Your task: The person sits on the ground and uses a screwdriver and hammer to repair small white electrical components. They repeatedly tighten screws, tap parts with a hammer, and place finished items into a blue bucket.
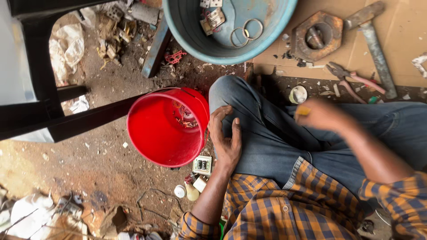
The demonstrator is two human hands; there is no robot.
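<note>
I am looking straight down at a dirt floor (102,164) with my legs folded in blue jeans (275,133) across the middle right of the frame. My left hand (226,135) rests on my knee just right of centre, fingers loosely curled and open, gripping nothing, its back just beside the red bucket (151,133). My right hand (322,114) is blurred at centre right, closed around a small yellow piece (303,110); what that piece is I cannot tell.

The red bucket lies tipped at centre and holds a little clump of small red scraps (183,116) near its upper right wall. At the top centre a blue tub (187,31) holds two metal rings (247,31) and a few pale switch parts (212,18).

On the cardboard (409,53) at the upper right lie a large rusty nut (317,35), a hammer (376,49) and pliers (351,80) with pink handles, with a small white round cap (298,94) just above my thigh. A black chair (40,89) fills the upper left, one leg crowding the bucket's left rim. Below the bucket, near my left forearm, sit a white switch plate (202,165) and small white plastic bits (187,191). Rubbish and crumpled paper (31,218) clutter the lower left corner.
</note>
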